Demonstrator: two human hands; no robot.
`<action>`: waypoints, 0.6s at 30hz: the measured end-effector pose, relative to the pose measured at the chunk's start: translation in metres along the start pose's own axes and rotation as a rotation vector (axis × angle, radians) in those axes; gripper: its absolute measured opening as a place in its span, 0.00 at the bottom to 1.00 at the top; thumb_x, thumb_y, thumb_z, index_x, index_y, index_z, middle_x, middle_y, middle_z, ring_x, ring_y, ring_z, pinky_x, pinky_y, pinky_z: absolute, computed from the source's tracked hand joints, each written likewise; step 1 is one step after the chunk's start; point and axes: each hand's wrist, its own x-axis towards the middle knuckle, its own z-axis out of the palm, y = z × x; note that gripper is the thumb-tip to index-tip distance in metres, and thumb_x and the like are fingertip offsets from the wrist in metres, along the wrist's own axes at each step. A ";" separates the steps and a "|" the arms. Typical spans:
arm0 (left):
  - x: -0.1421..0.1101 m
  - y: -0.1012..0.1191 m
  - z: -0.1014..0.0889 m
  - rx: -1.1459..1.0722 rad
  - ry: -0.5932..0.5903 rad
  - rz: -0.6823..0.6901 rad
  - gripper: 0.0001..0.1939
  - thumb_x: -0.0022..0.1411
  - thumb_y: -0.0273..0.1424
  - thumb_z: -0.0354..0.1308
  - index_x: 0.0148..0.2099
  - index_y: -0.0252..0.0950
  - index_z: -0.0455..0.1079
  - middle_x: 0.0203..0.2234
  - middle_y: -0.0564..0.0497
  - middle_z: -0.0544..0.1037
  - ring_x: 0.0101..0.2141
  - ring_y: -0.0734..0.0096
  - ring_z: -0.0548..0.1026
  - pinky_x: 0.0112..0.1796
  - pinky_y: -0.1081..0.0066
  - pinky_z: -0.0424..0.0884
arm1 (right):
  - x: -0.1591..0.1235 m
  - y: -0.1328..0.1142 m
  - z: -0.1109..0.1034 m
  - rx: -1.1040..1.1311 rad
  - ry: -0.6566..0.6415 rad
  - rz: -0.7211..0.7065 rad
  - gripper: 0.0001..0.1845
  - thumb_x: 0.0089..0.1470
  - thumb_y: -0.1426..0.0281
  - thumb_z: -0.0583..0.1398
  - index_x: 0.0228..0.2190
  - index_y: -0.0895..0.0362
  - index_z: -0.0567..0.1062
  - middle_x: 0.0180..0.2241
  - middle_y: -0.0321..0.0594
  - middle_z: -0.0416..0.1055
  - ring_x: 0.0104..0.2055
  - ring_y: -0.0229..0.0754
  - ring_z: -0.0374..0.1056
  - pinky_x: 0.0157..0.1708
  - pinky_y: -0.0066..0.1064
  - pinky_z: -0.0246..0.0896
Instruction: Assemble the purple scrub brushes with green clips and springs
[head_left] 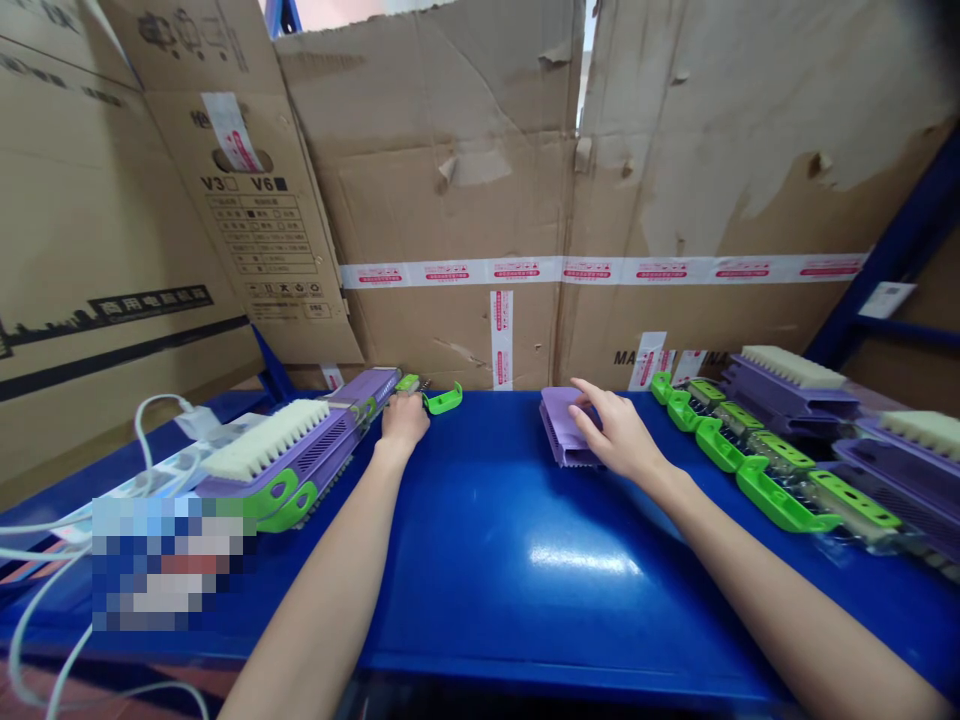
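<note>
My left hand [405, 417] is at the back left of the blue table, its fingers curled down and mostly hidden. Beside it lie a small green part [407, 383] and a green curved cover [445, 399]; what the fingers hold, if anything, does not show. My right hand [611, 428] is over a purple plastic housing [561, 415] near the back middle, thumb and forefinger apart. The thumb seems to touch the housing's top; the other fingers are partly hidden.
Purple brush heads with pale pads [266, 440] and green ends line the left, beside a power strip with white cables [146, 425]. Along the right are green covers [780, 497], clear-wrapped green-topped parts [855, 500] and purple housings [787, 395]. Cardboard [450, 180] walls the back.
</note>
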 end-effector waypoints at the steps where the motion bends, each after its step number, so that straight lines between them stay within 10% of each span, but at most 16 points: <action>1: -0.001 0.000 0.000 -0.001 0.004 0.003 0.19 0.60 0.28 0.46 0.52 0.30 0.68 0.47 0.35 0.71 0.50 0.50 0.68 0.45 0.61 0.66 | 0.000 0.000 0.000 -0.001 -0.001 -0.001 0.24 0.60 0.62 0.48 0.55 0.57 0.63 0.42 0.47 0.73 0.45 0.50 0.68 0.45 0.44 0.60; 6: -0.003 0.004 -0.004 0.028 0.077 0.033 0.30 0.56 0.29 0.51 0.62 0.33 0.56 0.54 0.35 0.65 0.54 0.46 0.61 0.48 0.53 0.61 | 0.000 0.001 0.001 0.005 0.006 -0.013 0.24 0.60 0.61 0.48 0.55 0.56 0.63 0.42 0.47 0.73 0.44 0.50 0.68 0.44 0.43 0.60; 18: 0.012 0.005 -0.002 -0.050 0.058 0.287 0.16 0.59 0.25 0.50 0.47 0.38 0.73 0.44 0.43 0.76 0.50 0.55 0.66 0.46 0.60 0.62 | 0.000 0.000 0.001 -0.025 0.007 -0.012 0.24 0.60 0.61 0.48 0.55 0.57 0.62 0.41 0.46 0.73 0.44 0.49 0.68 0.44 0.42 0.60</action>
